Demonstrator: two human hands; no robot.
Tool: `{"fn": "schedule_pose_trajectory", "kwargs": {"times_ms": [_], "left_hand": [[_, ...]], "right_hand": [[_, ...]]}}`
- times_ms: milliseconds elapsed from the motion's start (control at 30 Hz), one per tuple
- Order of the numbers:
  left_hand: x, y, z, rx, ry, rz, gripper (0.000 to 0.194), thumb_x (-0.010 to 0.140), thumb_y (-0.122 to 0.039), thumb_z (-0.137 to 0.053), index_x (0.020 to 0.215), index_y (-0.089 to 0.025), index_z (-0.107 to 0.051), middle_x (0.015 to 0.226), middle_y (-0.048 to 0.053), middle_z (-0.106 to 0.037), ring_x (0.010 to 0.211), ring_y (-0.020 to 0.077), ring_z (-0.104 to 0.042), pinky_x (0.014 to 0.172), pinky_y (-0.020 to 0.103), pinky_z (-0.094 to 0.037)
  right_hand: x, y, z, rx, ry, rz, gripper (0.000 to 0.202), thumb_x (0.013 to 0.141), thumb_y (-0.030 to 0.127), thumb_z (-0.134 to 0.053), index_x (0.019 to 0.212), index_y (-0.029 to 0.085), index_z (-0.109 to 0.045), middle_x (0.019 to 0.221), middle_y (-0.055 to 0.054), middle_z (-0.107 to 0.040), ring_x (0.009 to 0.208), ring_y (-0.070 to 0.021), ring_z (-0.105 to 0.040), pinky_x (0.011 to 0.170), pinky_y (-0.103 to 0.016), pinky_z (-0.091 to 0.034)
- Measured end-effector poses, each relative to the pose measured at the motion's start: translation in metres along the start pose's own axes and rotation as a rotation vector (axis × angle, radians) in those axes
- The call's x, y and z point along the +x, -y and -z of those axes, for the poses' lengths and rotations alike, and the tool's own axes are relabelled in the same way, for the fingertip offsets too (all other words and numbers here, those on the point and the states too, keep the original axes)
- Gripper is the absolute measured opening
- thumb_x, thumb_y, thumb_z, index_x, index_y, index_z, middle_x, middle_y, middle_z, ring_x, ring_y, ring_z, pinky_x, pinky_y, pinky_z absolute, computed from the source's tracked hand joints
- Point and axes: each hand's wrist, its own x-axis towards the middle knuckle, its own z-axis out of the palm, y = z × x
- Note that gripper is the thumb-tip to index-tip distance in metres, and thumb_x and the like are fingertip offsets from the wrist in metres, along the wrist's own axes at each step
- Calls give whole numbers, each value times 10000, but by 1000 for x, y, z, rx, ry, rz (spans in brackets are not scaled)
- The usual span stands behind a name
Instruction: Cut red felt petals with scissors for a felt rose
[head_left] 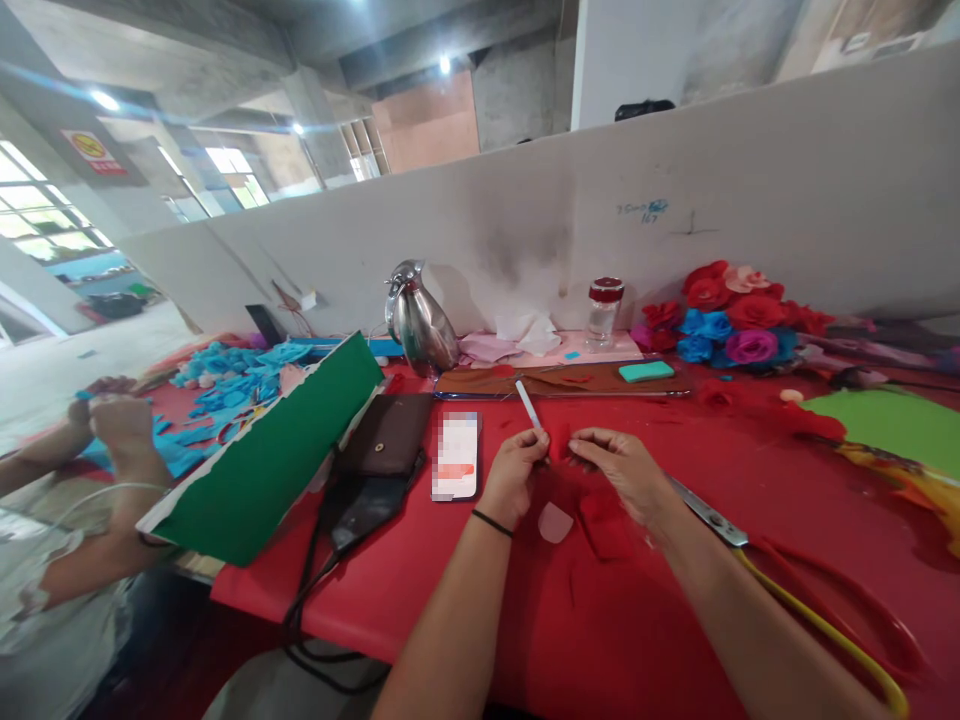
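Note:
My left hand (pixel 517 465) is closed round a thin white stick (pixel 527 404), which points up and away. Just right of it, my right hand (pixel 611 460) has its thumb and forefinger pinched at the edge of a small red piece (pixel 559 442) between the hands; the red piece blends with the red table (pixel 465 590). Below the hands lie a pale pink petal shape (pixel 556 522) and several red pieces (pixel 606 525). A phone (pixel 457 456) with a lit screen rests left of my left hand.
Large scissors (pixel 709 510) lie beside my right forearm. A green board (pixel 274 455) and brown bag (pixel 386 435) are left, with another person's hands (pixel 112 410) beyond. A steel jug (pixel 424 320), lidded glass jar (pixel 603 312) and paper flowers (pixel 752 345) stand along the back.

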Motion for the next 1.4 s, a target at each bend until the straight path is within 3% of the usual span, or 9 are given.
{"fn": "schedule_pose_trajectory", "kwargs": {"times_ms": [233,433,600,900,1100,1267,1400], "left_hand": [[1,4,-4,-229,50,185,228,531,-134,-778,681,-156,-608,598,-31,-523,492,46,-420,466,164,-309],[0,9,-9,-231,-18,93,330,466,-20,-703,744,-187,-644,637,-40,-600,544,77,-516,514,183,-388],[-5,5,-9,-136,10,28,175,540,-93,-700,709,-136,-686,672,22,-662,596,98,-565,616,220,-452],[-10,-2,-13,-8,-88,-7,270,539,-318,-827,623,-127,-655,606,5,-639,528,80,-552,612,232,-468],[-9,1,-12,-31,-96,5,314,492,-331,-852,636,-130,-659,608,2,-645,536,89,-575,611,231,-472],[-10,0,-14,-62,-93,19,350,457,-337,-865,643,-126,-658,611,9,-637,560,101,-585,625,246,-482],[-10,2,-16,-35,-95,2,324,484,-338,-847,609,-120,-643,572,0,-597,536,87,-546,592,236,-459]], "right_hand": [[-3,4,0,105,58,-54,228,569,396,-736,637,188,-672,571,6,-641,536,-112,-534,555,-244,-394],[-3,0,-2,106,11,-71,231,546,380,-756,644,191,-669,572,17,-635,541,-114,-551,554,-236,-414],[2,-4,1,26,-62,14,246,586,434,-720,653,202,-671,646,-22,-688,621,-165,-610,613,-276,-459],[6,-10,5,-63,-62,37,195,598,391,-687,625,198,-680,628,-17,-687,627,-173,-608,631,-286,-461],[8,-12,6,-93,-45,76,164,617,364,-657,656,206,-679,660,-18,-698,657,-187,-623,680,-309,-477],[9,-17,7,-137,-55,140,161,610,360,-678,661,210,-653,646,-11,-678,620,-174,-595,628,-294,-466],[6,-20,5,-325,-111,246,151,676,366,-644,696,216,-634,675,-24,-685,621,-179,-617,618,-293,-480]]}}
